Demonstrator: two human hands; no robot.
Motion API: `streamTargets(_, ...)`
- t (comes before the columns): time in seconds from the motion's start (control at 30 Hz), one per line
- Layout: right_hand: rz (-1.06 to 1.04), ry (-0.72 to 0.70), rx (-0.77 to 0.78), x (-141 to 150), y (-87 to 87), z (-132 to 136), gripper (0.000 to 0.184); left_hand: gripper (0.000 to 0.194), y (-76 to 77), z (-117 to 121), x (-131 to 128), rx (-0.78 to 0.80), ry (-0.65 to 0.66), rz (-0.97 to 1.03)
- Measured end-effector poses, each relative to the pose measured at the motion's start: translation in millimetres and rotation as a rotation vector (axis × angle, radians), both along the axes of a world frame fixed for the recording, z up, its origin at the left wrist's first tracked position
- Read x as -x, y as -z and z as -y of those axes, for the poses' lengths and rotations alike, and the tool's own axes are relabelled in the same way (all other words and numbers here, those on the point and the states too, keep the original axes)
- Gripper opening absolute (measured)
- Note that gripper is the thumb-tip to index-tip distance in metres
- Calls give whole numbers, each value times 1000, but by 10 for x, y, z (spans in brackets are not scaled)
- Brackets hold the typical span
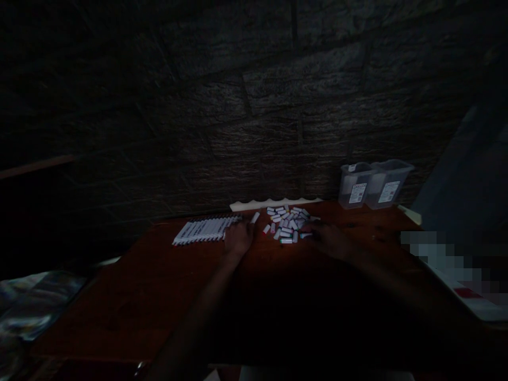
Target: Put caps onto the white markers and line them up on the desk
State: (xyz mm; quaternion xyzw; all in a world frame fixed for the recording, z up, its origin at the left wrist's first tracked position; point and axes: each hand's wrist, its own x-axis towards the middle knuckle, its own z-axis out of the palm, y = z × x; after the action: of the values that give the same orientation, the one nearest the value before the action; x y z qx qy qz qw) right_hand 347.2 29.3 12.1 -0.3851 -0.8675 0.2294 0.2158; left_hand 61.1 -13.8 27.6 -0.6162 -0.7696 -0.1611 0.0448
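My left hand [238, 237] is closed at the right end of a row of white markers [204, 229], which lie side by side with dark print on their barrels. A short white marker cap [255, 217] sticks up between its thumb and forefinger. To the right is a loose pile of white marker caps [286, 222], some with coloured ends. My right hand [327, 238] reaches in from the pile's right side. Its fingertips are pinched at a cap with a bluish end [305, 235]; the dim light partly hides the fingers.
Two clear plastic tubs [357, 185] with labels stand at the back right of the reddish wooden table [159, 296]. A pale wavy-edged strip [273, 203] lies along the dark block wall [238, 132]. Crinkled plastic [39, 301] lies beyond the left edge.
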Motion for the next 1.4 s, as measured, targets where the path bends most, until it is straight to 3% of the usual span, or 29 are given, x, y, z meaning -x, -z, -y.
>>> streamTargets(0.07, -7, -13, -8, -2, 18, -10, 27, 33, -26, -14, -6, -72, 64, 206)
streamTargets(0.17, -18, -24, -29, -8, 44, -29, 28, 37, -25, -30, -80, -209, 181, 879)
streamTargets(0.27, -28, -17, -31, -12, 49, -35, 28, 34, 1, -26, -215, -212, 252, 1479)
streamTargets(0.4, -27, -6, -20, -14, 17, -18, 27, 25, 15, 3, -376, -140, 320, 1837)
streamTargets(0.57, -12, -4, -11, -14, -9, 4, 25, 29, 8, 45, -475, -52, 393, 1962)
streamTargets(0.83, -49, -19, -9, -17, 17, -13, 27, 25, -9, 73, -513, 58, 352, 1992)
streamTargets(1.4, -67, -30, -17, -5, 49, -27, 24, 19, 64, 71, -485, 231, 315, 1840)
